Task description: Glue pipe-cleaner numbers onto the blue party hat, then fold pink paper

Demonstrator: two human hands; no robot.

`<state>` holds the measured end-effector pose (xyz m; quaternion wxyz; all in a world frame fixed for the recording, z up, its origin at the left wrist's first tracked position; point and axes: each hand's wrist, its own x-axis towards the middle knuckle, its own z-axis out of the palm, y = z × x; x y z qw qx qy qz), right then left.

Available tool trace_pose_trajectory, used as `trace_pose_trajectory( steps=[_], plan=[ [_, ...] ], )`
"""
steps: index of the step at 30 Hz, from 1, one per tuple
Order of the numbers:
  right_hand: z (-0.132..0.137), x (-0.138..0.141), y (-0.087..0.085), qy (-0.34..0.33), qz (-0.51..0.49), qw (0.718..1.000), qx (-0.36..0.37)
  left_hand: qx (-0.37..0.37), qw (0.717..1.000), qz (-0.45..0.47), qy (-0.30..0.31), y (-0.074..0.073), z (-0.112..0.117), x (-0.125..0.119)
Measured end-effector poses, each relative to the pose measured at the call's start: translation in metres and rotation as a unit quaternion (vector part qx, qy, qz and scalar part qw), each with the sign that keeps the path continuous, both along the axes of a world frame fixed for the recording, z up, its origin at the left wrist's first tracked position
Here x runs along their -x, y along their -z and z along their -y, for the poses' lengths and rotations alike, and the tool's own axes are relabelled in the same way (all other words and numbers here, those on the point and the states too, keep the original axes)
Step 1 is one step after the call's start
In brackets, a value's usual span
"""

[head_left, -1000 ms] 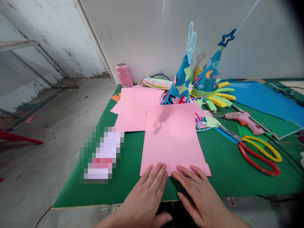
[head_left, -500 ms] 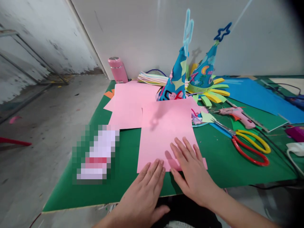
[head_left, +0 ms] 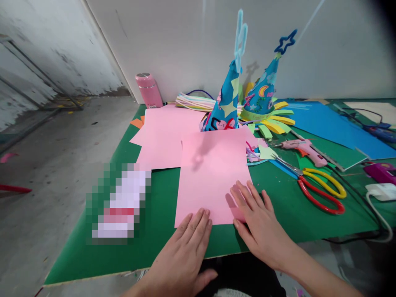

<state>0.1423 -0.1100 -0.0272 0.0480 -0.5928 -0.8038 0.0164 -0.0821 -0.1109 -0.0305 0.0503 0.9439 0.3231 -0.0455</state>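
Right hand has slid forward onto the near right corner of the pink sheet, and that corner looks folded over under it. Left hand hasn't budged, fingertips on the near edge. Both are flat with fingers spread, gripping nothing, sheet pressed to the green mat.

scissors right of paper, hats behind

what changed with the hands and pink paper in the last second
The right hand slid forward from the near edge onto the near right corner of the pink sheet, and that corner looks turned up beneath it. The left hand stayed flat at the near edge, fingertips on the sheet. Scissors, glue gun and party hats did not move.
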Motion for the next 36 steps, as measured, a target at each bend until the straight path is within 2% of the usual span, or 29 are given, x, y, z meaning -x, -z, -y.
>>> trace_pose_trajectory(
  steps=[7, 12, 21, 26, 32, 36],
  plan=[
    [0.008, -0.025, 0.006, 0.030, -0.013, 0.999, -0.003, -0.006, 1.000, 0.004, 0.004, 0.000, -0.001, 0.000],
    [0.012, -0.037, 0.007, 0.058, -0.014, 0.998, 0.022, -0.022, 1.000, 0.007, 0.008, 0.004, -0.001, 0.002],
    [0.014, -0.056, 0.011, 0.070, -0.003, 0.997, 0.032, -0.044, 0.999, 0.028, 0.017, 0.007, -0.001, 0.002],
    [0.016, -0.062, 0.010, 0.074, 0.003, 0.997, 0.032, -0.028, 0.999, 0.025, 0.020, 0.008, -0.002, 0.004],
    [0.019, -0.071, 0.010, 0.080, -0.003, 0.996, 0.032, 0.032, 0.999, 0.013, 0.004, 0.007, -0.003, 0.002],
    [0.020, -0.076, 0.005, 0.100, -0.060, 0.993, -0.006, 0.033, 0.999, -0.007, 0.005, 0.004, -0.004, 0.001]
  ],
)
